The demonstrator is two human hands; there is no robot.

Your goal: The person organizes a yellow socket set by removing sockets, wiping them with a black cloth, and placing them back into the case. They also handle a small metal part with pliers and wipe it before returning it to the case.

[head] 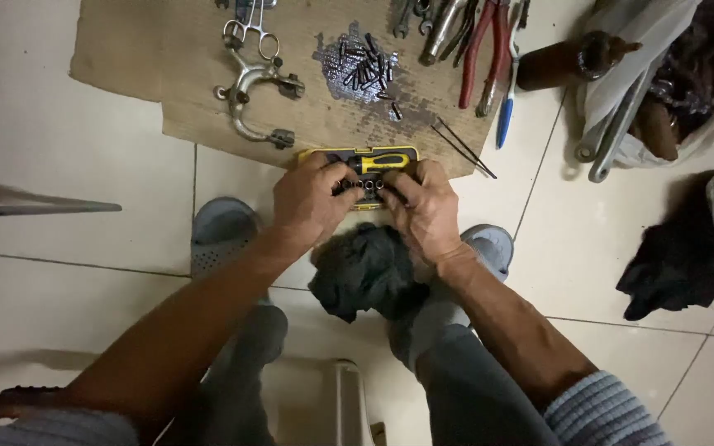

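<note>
Dark rag on my knees, two slippers either side, bare tiles left. My left hand and right hand, fingers curled, pinch small sockets in yellow tool case between them. One yellow-handled screwdriver in case. Beyond: cardboard, edge touching case, bit pile, red pliers.
</note>
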